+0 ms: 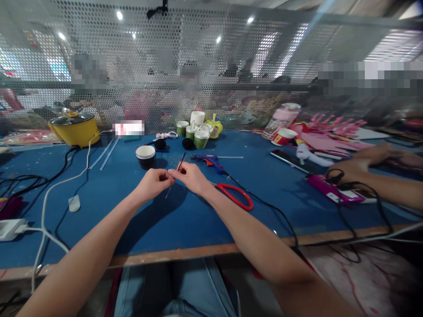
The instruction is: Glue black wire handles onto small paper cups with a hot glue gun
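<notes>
Two-handed, seemingly unfinished: pinching thin dark strand (181, 163) with left hand (152, 182) and right hand (194, 178), apart from dark cup (146, 161) just beyond, left; seemingly done with far green cups (200, 142).

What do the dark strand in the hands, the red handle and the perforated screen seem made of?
Dark strand: too thin to tell.
Red handle: likely plastic, smooth and evenly coloured, slightly glossy.
Perforated screen: probably sheet metal, grey, with rows of round holes.

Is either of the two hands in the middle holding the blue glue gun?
No, the glue gun lies on the table, while the left hand and right hand meet at a thin dark strand.
</notes>
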A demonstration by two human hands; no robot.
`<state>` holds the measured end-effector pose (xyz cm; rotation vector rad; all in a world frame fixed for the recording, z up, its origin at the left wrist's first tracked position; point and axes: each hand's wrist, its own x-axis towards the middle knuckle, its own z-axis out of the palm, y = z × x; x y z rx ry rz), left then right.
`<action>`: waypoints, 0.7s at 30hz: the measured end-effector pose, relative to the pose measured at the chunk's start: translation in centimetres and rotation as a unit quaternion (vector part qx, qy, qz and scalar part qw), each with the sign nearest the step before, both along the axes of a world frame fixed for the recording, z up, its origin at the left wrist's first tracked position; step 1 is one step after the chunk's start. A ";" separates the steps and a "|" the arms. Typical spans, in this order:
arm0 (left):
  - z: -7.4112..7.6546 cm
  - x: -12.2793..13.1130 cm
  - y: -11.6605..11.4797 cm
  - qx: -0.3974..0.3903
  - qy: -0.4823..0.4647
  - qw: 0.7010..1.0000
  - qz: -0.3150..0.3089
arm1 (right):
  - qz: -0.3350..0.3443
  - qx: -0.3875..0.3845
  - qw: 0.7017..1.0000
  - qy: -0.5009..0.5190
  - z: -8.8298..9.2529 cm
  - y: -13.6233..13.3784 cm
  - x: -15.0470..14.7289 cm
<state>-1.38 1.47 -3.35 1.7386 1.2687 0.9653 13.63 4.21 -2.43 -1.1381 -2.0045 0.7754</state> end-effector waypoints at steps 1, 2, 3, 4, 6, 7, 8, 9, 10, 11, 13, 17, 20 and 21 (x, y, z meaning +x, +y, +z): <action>0.1 0.0 0.0 -0.002 0.002 1.000 -0.001 | 0.013 -0.005 1.000 0.008 0.1 -0.1 0.0; 0.1 -0.1 -0.1 -0.005 0.002 1.000 -0.002 | 0.034 -0.017 0.999 0.022 0.1 -0.2 0.0; 0.2 -0.1 -0.2 -0.007 0.001 1.000 -0.003 | 0.057 -0.033 0.997 0.039 0.2 -0.3 0.0; 0.3 -0.1 -0.2 -0.008 0.000 1.000 -0.004 | 0.078 -0.050 0.994 0.055 0.2 -0.3 0.1; 0.3 -0.1 -0.2 -0.007 -0.004 1.000 -0.005 | 0.094 -0.066 0.991 0.069 0.2 -0.4 0.1; 0.3 -0.1 -0.2 -0.007 -0.004 1.000 -0.005 | 0.088 -0.060 0.992 0.065 0.1 -0.3 0.1; 0.3 -0.1 -0.1 -0.008 -0.003 1.000 -0.006 | 0.078 -0.049 0.994 0.056 0.1 -0.3 0.1; 0.3 -0.1 -0.1 -0.007 -0.001 1.000 -0.006 | 0.070 -0.036 0.996 0.045 0.0 -0.2 0.2; 0.3 -0.2 0.0 -0.007 0.001 1.000 -0.005 | 0.062 -0.025 0.997 0.036 0.0 -0.2 0.2; 0.3 -0.2 0.0 -0.004 0.006 1.000 -0.004 | 0.056 -0.015 0.998 0.029 0.0 -0.1 0.2; 0.3 -0.2 0.1 0.005 0.022 1.000 0.002 | 0.047 -0.004 0.999 0.015 -0.1 0.0 0.1; 0.1 -0.1 0.0 0.018 0.045 0.999 0.013 | 0.039 0.000 0.999 -0.001 -0.2 0.2 0.1; 0.0 0.0 0.0 0.015 0.039 0.999 0.018 | 0.038 -0.008 0.999 -0.008 -0.2 0.2 0.2; 0.0 0.1 0.0 0.015 0.037 0.999 0.019 | 0.037 -0.011 0.999 -0.010 -0.2 0.2 0.2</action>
